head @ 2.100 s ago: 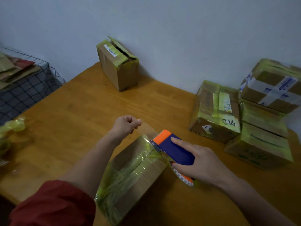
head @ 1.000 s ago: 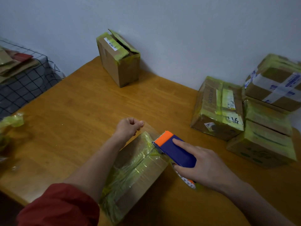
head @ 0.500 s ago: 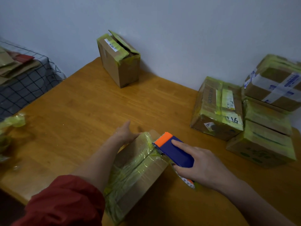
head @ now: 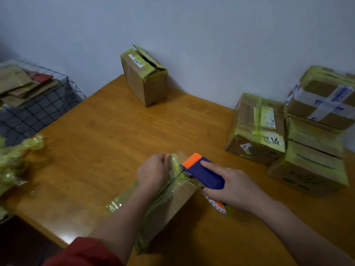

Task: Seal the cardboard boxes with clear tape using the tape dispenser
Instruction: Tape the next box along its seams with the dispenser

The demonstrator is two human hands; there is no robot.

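One view only, from the head. Sealing near box (head: 172, 204) on the desk (head: 115, 131): left hand (head: 153, 172) clamped over its far end, fingers curled onto the tape; right hand (head: 230, 187) gripping the tape dispenser (head: 203, 172) at its far right corner. Probably about to cut the strip. Right of near box, taped boxes (head: 255, 129) stacked, seemingly done; beyond it, open box (head: 146, 79) left to seal. Left of it, crumpled tape (head: 13, 160). Nothing blocking.

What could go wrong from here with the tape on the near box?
The yellowish clear tape looks wrinkled on the brown cardboard box, so the seal may lift. The left hand presses right beside the front end of the blue-and-orange plastic tape dispenser held by the right hand; its fingers might catch the cutter there.
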